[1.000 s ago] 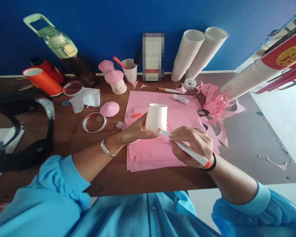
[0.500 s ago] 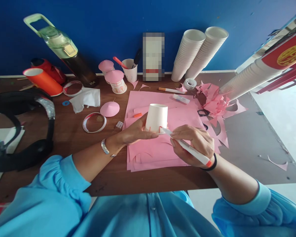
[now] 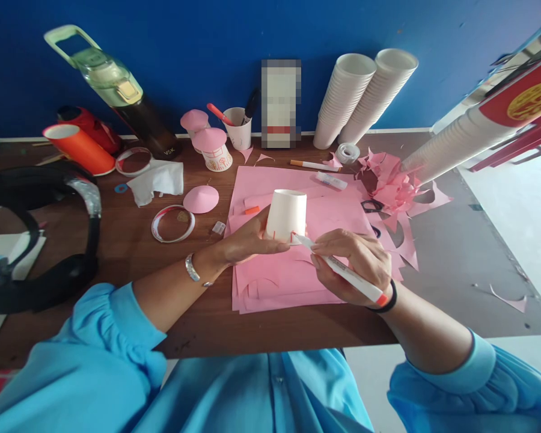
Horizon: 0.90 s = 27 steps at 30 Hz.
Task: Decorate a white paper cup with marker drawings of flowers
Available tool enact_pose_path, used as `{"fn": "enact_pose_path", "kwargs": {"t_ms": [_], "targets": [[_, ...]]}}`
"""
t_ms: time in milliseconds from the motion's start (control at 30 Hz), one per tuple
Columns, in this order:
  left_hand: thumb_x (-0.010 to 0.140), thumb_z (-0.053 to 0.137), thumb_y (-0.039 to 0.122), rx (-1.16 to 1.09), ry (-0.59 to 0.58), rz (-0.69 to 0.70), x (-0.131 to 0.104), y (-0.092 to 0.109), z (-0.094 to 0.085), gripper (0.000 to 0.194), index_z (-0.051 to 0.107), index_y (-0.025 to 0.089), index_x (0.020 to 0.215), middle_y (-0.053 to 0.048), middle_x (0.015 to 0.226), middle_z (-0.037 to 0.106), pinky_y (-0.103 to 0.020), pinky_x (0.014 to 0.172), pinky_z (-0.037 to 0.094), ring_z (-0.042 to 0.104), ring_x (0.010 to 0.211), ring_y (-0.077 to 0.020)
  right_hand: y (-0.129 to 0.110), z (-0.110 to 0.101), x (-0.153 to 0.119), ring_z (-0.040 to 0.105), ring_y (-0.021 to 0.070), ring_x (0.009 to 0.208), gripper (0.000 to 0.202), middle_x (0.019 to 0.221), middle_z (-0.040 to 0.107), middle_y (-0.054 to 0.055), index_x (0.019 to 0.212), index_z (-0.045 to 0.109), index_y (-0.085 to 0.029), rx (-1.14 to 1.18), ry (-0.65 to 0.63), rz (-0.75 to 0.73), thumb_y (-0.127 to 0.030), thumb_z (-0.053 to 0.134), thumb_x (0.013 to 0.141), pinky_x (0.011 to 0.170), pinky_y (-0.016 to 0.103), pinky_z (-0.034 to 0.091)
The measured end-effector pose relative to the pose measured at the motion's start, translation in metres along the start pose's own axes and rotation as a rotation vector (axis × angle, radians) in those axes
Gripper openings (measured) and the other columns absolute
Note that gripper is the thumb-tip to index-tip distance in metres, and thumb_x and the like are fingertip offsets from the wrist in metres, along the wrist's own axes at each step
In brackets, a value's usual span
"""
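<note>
A white paper cup (image 3: 287, 213) stands upside down in my left hand (image 3: 252, 237), whose fingers wrap round its lower part. Small red marks show near the cup's rim. My right hand (image 3: 354, 264) grips a white marker (image 3: 354, 279) with a red end, and the marker's tip is at the red marks on the cup. Pink paper sheets (image 3: 270, 279) lie beneath both hands. An orange cap (image 3: 252, 210) rests on the paper, left of the cup.
Behind are cups with pink cone roofs (image 3: 210, 140), a pen cup (image 3: 240, 139) and stacked cups (image 3: 349, 90). Pink scraps (image 3: 385, 183) and scissors (image 3: 372, 206) lie right. Left are a tape ring (image 3: 173, 224), a pink cone (image 3: 201, 199), a bottle (image 3: 139, 114) and a black headset (image 3: 40, 294).
</note>
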<state>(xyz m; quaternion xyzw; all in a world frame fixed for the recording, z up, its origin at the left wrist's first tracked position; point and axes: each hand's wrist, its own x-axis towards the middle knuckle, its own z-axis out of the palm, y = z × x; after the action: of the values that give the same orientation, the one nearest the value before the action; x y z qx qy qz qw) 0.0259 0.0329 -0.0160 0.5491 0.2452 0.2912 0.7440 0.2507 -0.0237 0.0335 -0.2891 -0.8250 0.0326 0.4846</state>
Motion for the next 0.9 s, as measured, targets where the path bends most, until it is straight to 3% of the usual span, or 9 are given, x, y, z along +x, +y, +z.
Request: {"fn": "enact_pose_path", "kwargs": {"t_ms": [233, 900], "targets": [[0.078, 0.091, 0.044, 0.001, -0.016, 0.011, -0.0001, 0.0025, 0.0011, 0.064, 0.064, 0.023, 0.132, -0.012, 0.123, 0.070, -0.044, 0.095, 0.055, 0.067, 0.115, -0.0288, -0.0012, -0.0006, 0.0013, 0.076, 0.0157, 0.064, 0.023, 0.076, 0.075, -0.001, 0.100, 0.064, -0.022, 0.016, -0.011, -0.002, -0.003, 0.067, 0.087, 0.056, 0.023, 0.061], [0.077, 0.091, 0.046, 0.022, -0.002, -0.043, -0.0014, 0.0033, 0.0004, 0.074, 0.059, 0.024, 0.140, -0.013, 0.128, 0.068, -0.046, 0.098, 0.056, 0.065, 0.119, -0.0302, 0.0002, -0.0013, 0.0014, 0.076, 0.0154, 0.064, 0.019, 0.076, 0.074, 0.000, 0.101, 0.063, -0.021, 0.022, -0.028, -0.030, -0.005, 0.065, 0.090, 0.055, 0.024, 0.062]]}}
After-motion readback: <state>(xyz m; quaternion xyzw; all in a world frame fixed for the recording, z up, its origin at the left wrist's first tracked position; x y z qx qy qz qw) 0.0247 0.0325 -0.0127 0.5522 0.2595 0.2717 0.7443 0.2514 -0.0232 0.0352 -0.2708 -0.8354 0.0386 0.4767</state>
